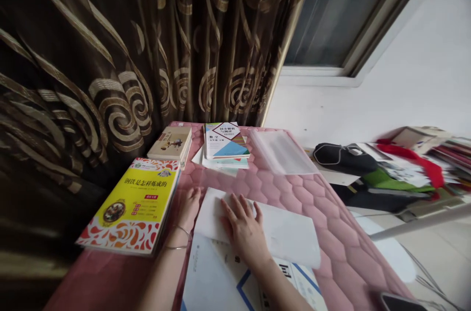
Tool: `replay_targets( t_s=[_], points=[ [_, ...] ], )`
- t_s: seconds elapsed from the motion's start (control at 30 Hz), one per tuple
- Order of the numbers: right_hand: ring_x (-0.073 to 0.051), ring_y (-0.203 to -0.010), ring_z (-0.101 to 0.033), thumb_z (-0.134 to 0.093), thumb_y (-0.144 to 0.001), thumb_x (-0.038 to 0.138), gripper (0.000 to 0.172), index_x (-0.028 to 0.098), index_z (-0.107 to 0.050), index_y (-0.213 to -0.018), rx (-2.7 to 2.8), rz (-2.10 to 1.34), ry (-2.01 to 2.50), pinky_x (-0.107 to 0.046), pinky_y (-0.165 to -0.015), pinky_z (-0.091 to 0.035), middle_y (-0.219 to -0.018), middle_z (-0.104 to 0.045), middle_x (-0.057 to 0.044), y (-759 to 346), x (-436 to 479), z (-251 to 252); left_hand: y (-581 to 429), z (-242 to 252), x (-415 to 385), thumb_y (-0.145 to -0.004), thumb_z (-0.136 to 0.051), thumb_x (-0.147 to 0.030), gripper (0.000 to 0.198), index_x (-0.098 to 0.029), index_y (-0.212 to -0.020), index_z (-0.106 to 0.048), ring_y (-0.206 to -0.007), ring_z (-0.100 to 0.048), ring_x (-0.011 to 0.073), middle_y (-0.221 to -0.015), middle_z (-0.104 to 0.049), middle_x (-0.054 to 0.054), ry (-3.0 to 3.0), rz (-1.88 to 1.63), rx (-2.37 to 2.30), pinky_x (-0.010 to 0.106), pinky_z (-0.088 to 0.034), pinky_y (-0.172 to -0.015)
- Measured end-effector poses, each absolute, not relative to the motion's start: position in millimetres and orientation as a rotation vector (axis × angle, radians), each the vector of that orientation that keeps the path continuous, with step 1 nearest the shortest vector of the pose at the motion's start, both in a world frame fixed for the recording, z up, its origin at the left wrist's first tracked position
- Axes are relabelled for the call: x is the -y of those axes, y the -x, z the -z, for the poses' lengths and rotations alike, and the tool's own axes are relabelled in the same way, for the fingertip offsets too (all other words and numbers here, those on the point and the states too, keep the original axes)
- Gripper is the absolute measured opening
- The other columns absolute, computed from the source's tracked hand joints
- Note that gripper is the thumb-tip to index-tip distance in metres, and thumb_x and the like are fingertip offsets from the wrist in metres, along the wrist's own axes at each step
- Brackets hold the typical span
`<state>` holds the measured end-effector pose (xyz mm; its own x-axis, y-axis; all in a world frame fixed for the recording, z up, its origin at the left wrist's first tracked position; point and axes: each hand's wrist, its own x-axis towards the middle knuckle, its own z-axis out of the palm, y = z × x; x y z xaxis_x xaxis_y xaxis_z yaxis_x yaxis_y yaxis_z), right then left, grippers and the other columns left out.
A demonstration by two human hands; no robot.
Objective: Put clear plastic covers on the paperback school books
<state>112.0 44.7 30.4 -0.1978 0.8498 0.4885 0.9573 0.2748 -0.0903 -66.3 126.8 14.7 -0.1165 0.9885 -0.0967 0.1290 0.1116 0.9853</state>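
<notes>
A white, slightly glossy sheet (290, 230) lies across the upper part of a blue-and-white book cover (206, 267), which is spread flat on the pink surface. My right hand (245, 232) presses flat on the sheet with its fingers spread. Left of the sheet, my left hand (189, 205) rests with its fingers curled in near the sheet's edge. What they grip, if anything, is hidden. A bangle circles the left wrist. Close by on the left lies a thick yellow book (136, 198) with red-patterned borders.
Behind are a beige book stack (171, 144), workbooks (226, 142) and a translucent plastic cover (283, 151). The quilted pink table cover (338, 232) lies under everything. A dark phone-like object (401, 301) sits at the lower right. Cluttered items (397, 168) stand beyond; a patterned curtain (206, 46) hangs behind.
</notes>
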Motion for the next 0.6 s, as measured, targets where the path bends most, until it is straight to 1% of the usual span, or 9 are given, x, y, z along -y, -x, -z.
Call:
replay_targets(
  t_s=[0.07,0.17,0.27,0.43,0.6],
  points=[
    [-0.028,-0.124,-0.048,-0.043,-0.095,0.032,0.035,0.031,-0.058,-0.127,2.148,0.261,1.607,-0.051,-0.103,-0.028,-0.131,-0.059,-0.007,-112.0,-45.1,-27.2,65.4,-7.7,-122.5,-0.079,-0.053,-0.047,0.036,-0.017,-0.096,-0.061,-0.092,-0.064,0.0222,-0.101,-0.069,0.01,-1.12,-1.113,-1.419,0.034,-0.049,-0.078],
    [-0.026,-0.12,-0.051,-0.044,-0.095,0.037,0.035,0.031,-0.059,-0.125,2.217,0.211,1.567,-0.048,-0.101,-0.033,-0.128,-0.061,-0.007,-111.0,-44.3,-28.2,62.9,-9.2,-122.2,-0.072,-0.06,-0.03,0.026,-0.017,-0.095,-0.063,-0.095,-0.063,0.0218,-0.101,-0.069,0.008,-1.13,-1.113,-1.454,0.034,-0.048,-0.083],
    [-0.025,-0.117,-0.053,-0.045,-0.094,0.04,0.035,0.03,-0.06,-0.125,2.248,0.198,1.538,-0.044,-0.097,-0.037,-0.127,-0.061,-0.008,-107.5,-43.3,-30.3,61.4,-14.4,-122.7,-0.071,-0.057,-0.02,0.029,-0.018,-0.1,-0.062,-0.095,-0.063,0.02,-0.102,-0.068,0.007,-1.121,-1.088,-1.458,0.033,-0.047,-0.084],
    [-0.025,-0.114,-0.054,-0.045,-0.095,0.039,0.035,0.028,-0.061,-0.123,2.252,0.175,1.499,-0.041,-0.095,-0.039,-0.125,-0.063,-0.007,-102.0,-43.7,-29.3,62.2,-13.6,-120.1,-0.073,-0.052,-0.018,0.029,-0.018,-0.102,-0.06,-0.093,-0.062,0.0188,-0.102,-0.067,0.007,-1.138,-1.072,-1.451,0.03,-0.047,-0.081],
    [-0.023,-0.113,-0.055,-0.046,-0.095,0.038,0.034,0.028,-0.061,-0.123,2.252,0.186,1.487,-0.039,-0.094,-0.04,-0.124,-0.063,-0.007,-101.3,-42.6,-26.8,62.6,-14.1,-118.4,-0.074,-0.051,-0.021,0.031,-0.019,-0.103,-0.059,-0.073,-0.06,0.0155,-0.085,-0.066,0.002,-1.192,-1.059,-1.36,0.027,-0.046,-0.068]
  ],
)
